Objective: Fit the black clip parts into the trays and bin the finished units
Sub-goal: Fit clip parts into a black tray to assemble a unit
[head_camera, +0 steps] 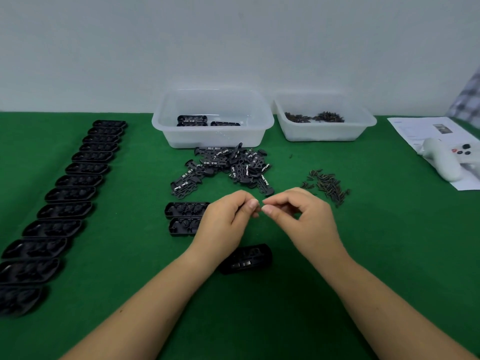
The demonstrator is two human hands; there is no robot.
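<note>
On green cloth, two bins [213,136], thirteen trays [65,194] at left, both hands' fingers [253,203] pinched, contents unclear.

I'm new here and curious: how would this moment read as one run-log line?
left hand: fingers curled | right hand: fingers pinched | fingertips meet above green table | held item: too small to tell | tray beneath hands

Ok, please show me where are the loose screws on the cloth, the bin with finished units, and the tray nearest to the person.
loose screws [327,186], head view, middle of the heap.
bin with finished units [179,137], head view, front wall.
nearest tray [246,259], head view, its centre.
</note>
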